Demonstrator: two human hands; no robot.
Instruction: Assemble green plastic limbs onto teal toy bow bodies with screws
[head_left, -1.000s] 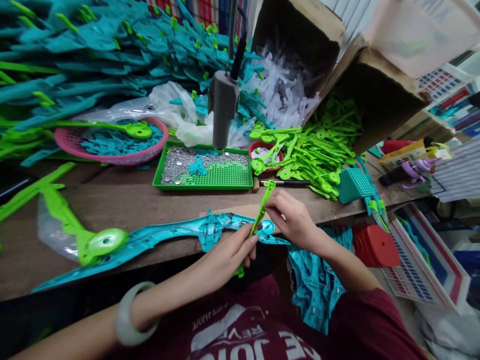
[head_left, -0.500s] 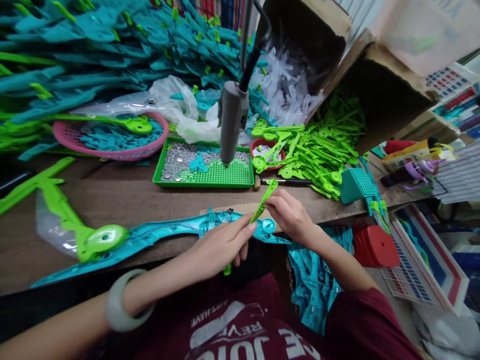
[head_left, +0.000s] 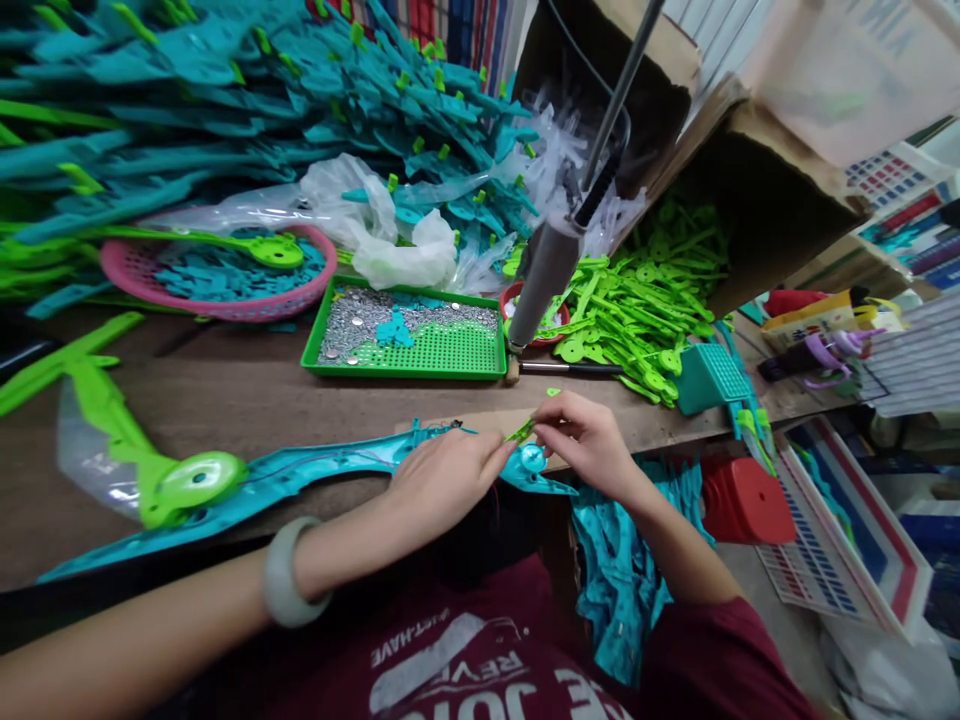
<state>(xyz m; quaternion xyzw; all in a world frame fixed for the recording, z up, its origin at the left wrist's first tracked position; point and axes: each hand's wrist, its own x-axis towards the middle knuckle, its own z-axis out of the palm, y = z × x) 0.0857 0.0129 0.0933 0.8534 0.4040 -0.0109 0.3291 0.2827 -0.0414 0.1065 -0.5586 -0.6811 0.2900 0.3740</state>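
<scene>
A slim lime-green plastic piece point(head_left: 520, 432) is between my two hands, mostly covered by fingers. My left hand point(head_left: 454, 478) is closed on its near part, knuckles up. The fingertips of my right hand point(head_left: 586, 432) pinch its other end. Beneath them a long turquoise plastic half-shell point(head_left: 322, 462) lies on the bench, hollow side up, with a thin wire along it. Its right end curls into a round boss just under my hands. On its left part rests a lime-green part with a round disc point(head_left: 201, 487). A small green tip point(head_left: 553, 392) shows above my right hand.
Over the bench hangs a tilted grey electric screwdriver point(head_left: 550, 275). Behind my hands are a green tray point(head_left: 405, 372) of screws, a pink basket point(head_left: 217, 312) of turquoise bits and a pile of green parts point(head_left: 637, 310). A red stool point(head_left: 746, 500) stands at right.
The green piece has tilted lower and is more hidden by my fingers. My left hand has shifted slightly up and right. The hanging screwdriver has swung from upright to a rightward slant.
</scene>
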